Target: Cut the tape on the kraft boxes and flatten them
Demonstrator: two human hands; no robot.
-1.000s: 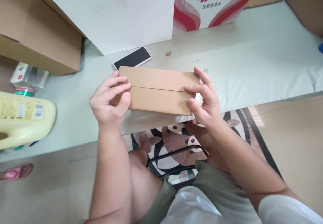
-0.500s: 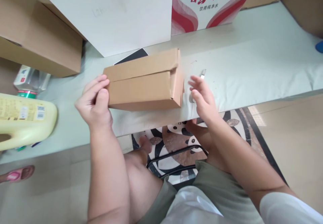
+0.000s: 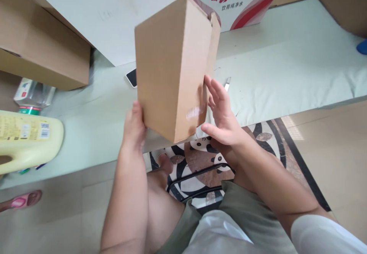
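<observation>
A brown cardboard box is tilted up above the near edge of the cloth-covered surface. My left hand grips its lower left side; the fingertips behind it are hidden. Beside the lower right face is my right hand, fingers spread and thumb apart. Its fingertips are at the box's edge, though whether they touch is hard to tell. Just past that hand lies a slim tool with a pale blade-like tip, partly covered. A dark-screened phone shows from behind the box's left side.
A large white box and a red-and-white carton stand at the back. To the left are a cardboard carton, a clear bottle and a yellow jug. Another person's foot in a pink slipper is on the floor.
The cardboard box has been turned and raised from lying lengthwise to tilted upright. My left hand moved right with it, and my right hand came closer to its side.
</observation>
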